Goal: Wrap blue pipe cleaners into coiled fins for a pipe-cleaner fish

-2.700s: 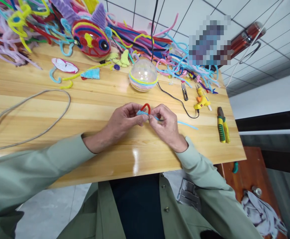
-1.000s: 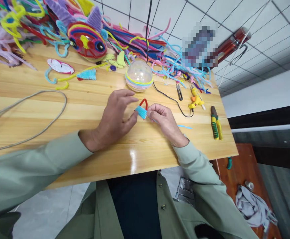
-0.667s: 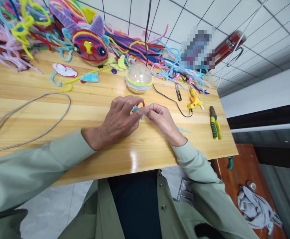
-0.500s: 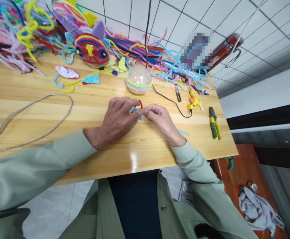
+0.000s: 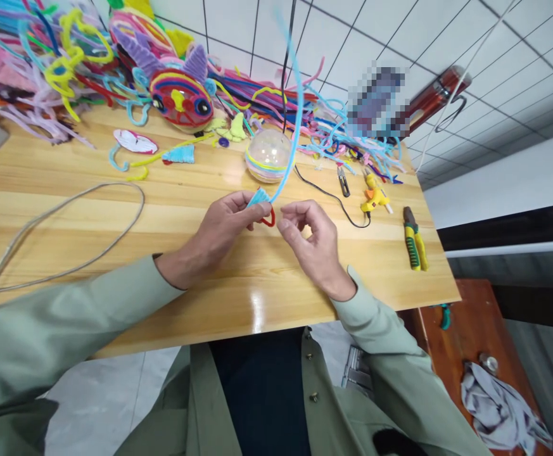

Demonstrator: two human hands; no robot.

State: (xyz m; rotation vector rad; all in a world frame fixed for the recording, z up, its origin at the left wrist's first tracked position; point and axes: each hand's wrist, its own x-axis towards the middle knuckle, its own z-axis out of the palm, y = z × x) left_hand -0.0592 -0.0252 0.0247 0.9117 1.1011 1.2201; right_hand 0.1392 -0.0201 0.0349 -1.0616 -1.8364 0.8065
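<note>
My left hand (image 5: 226,221) pinches a small light-blue pipe-cleaner piece (image 5: 259,197) with a red loop at its lower edge. A long light-blue pipe cleaner (image 5: 298,107) rises from this piece in a curve, its upper end blurred. Just to the right, my right hand (image 5: 311,237) is empty, with thumb and forefinger apart and the other fingers curled. Behind the hands stands a clear plastic ball (image 5: 269,152) banded with yellow, pink and blue pipe cleaners. A similar blue piece with a red edge (image 5: 180,154) lies farther left on the table.
A decorated animal-face ball (image 5: 181,101) sits among heaps of pipe cleaners (image 5: 252,88) along the back. To the right lie small snips (image 5: 343,182), a yellow glue gun (image 5: 375,195) and yellow-green pliers (image 5: 413,239). A grey cable (image 5: 81,196) loops across the left side.
My right hand has let go and drawn slightly away, fingers opening. The long blue pipe cleaner now stands upward from the piece, which has turned in my left hand.
</note>
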